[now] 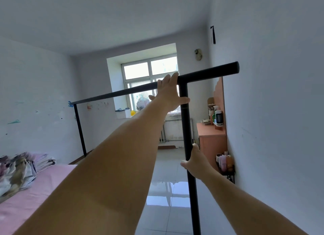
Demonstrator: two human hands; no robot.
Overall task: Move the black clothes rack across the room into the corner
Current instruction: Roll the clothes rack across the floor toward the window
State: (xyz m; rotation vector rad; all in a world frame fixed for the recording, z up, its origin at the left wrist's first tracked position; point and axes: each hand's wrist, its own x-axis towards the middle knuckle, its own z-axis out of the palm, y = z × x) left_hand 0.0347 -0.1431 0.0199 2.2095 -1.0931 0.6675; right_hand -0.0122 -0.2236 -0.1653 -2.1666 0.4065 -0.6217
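The black clothes rack (114, 95) is an empty frame with a long top bar and two uprights. Its top bar runs from the far left wall to just in front of me. My left hand (168, 92) grips the top bar right at the joint with the near upright, thumb resting against that upright. My right hand (194, 160) is wrapped around the near upright about halfway down. The far upright (79, 129) stands by the left wall beyond the bed. The rack's feet are hidden.
A bed with a pink sheet (35, 191) and folded bedding (19, 168) fills the left. An orange desk (212, 138) with bottles stands against the right wall, with a small black shelf (226, 166) nearer me. A glossy tiled floor (166, 191) runs to the window (150, 77).
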